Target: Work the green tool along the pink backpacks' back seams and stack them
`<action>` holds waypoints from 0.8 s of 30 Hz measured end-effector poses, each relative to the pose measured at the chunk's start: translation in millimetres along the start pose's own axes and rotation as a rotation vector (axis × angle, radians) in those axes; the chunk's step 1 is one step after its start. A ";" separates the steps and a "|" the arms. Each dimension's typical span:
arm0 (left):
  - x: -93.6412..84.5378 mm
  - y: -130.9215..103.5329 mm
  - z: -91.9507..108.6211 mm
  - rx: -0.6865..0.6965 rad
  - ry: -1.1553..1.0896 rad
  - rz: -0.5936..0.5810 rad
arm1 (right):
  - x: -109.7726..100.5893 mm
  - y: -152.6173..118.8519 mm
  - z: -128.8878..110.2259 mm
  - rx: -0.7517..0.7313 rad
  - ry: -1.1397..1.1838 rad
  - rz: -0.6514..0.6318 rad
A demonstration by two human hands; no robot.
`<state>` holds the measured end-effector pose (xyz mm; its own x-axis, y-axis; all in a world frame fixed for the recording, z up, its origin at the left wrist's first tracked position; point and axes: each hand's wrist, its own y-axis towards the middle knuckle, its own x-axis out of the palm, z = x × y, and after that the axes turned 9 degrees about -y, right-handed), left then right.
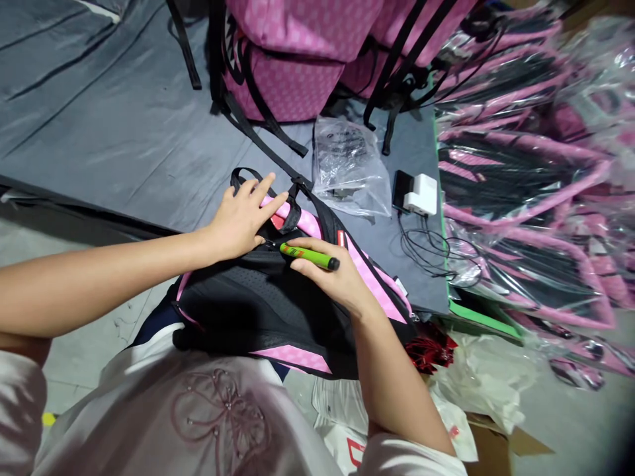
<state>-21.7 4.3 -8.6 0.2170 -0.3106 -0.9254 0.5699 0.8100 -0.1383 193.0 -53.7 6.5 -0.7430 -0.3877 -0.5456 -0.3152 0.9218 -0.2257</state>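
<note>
A black and pink backpack [297, 311] lies across the table's near edge and my lap, its padded back panel up. My left hand [237, 221] rests on its upper part by the pink-lined strap end, fingers spread, thumb near the tip of the tool. My right hand [335, 274] is closed round a green-handled tool [308, 256] with a black end cap. A thin metal shank points from it toward my left thumb. What the tip touches is too small to make out. Below the hands, the black mesh panel is partly in shadow.
Pink patterned backpacks [288, 82] with hanging black straps stand at the back of the grey-covered table [124, 125]. A clear plastic bag [350, 168], a white charger [421, 194] and black cables [421, 244] lie at right. Plastic-wrapped pink and black bags [526, 178] are stacked beyond the table's green edge.
</note>
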 end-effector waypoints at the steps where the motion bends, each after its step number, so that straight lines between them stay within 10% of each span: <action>1: 0.2 -0.7 0.8 -0.019 -0.018 -0.003 | -2.2 4.8 -3.4 0.002 -0.010 -0.021; 24: 3.3 -0.7 3.4 -0.091 -0.095 -0.019 | 8.6 23.1 -15.0 -0.061 -0.282 -0.088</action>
<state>-18.7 1.0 -10.4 0.2832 -0.3684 -0.8855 0.5008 0.8442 -0.1911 170.5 -35.8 8.8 -0.5211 -0.4416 -0.7304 -0.4121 0.8795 -0.2378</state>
